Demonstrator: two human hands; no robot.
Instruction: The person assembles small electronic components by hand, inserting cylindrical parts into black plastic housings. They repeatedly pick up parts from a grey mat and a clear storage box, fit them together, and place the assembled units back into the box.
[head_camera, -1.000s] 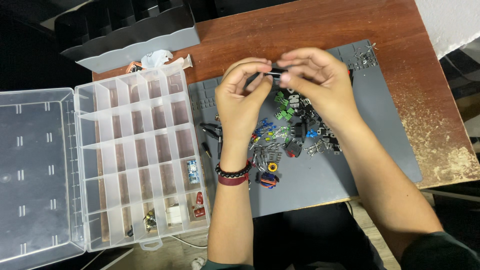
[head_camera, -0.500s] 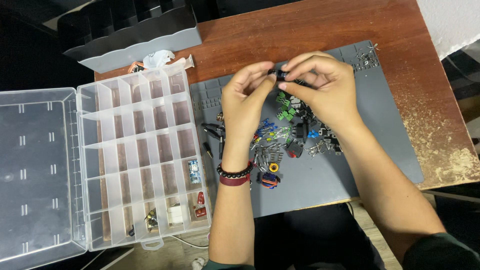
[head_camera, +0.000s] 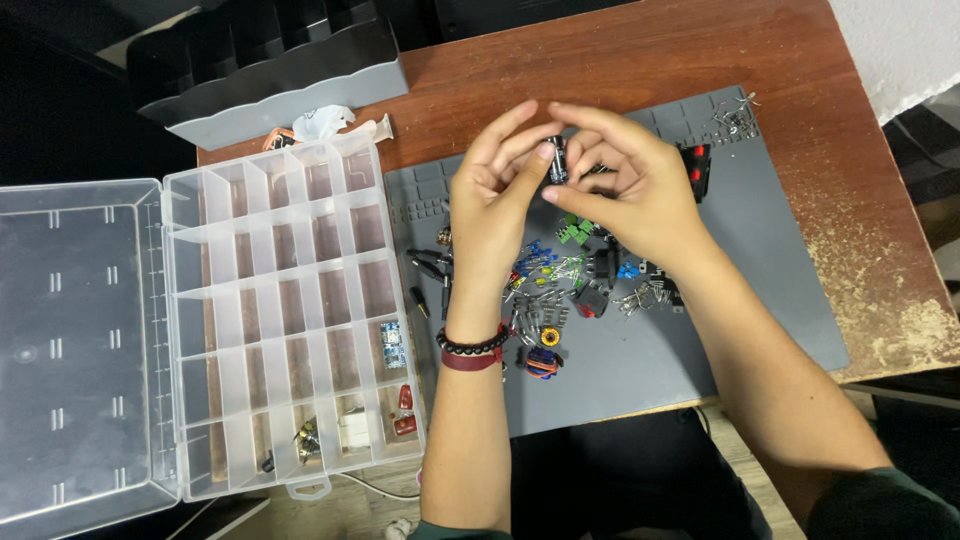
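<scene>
Beside the mat (head_camera: 760, 300), mostly empty organizer (head_camera: 290, 320).

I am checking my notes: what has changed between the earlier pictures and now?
Both hands, left hand and right hand, stay together above the grey mat, turning the small black cylinder from lying sideways to upright. The clear organizer box and loose parts did not move.

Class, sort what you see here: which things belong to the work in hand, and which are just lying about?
In use:
left hand
right hand
small dark cylinder held between both
pile of small parts
grey mat
clear compartment box

Lying about:
grey tray
crumpled wrapper
</scene>
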